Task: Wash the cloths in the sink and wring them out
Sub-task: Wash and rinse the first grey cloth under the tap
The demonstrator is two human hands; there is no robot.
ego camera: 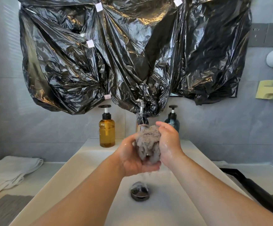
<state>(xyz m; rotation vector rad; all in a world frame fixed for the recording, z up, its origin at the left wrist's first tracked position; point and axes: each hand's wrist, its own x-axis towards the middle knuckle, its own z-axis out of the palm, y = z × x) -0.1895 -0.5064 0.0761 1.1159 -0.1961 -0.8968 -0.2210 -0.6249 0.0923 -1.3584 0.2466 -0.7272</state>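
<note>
Cloth (grey, wet) squeezed between both hands, over sink.

Bunched wet grey cloth above sink

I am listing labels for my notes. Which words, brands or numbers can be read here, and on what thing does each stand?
No text can be read.
Amber pump bottle: small light print at its left edge, too blurred to read.
Blue pump bottle: no print shows.
Tape patches on the black plastic sheet: blank.
Grey cloth: no label shows.
</note>
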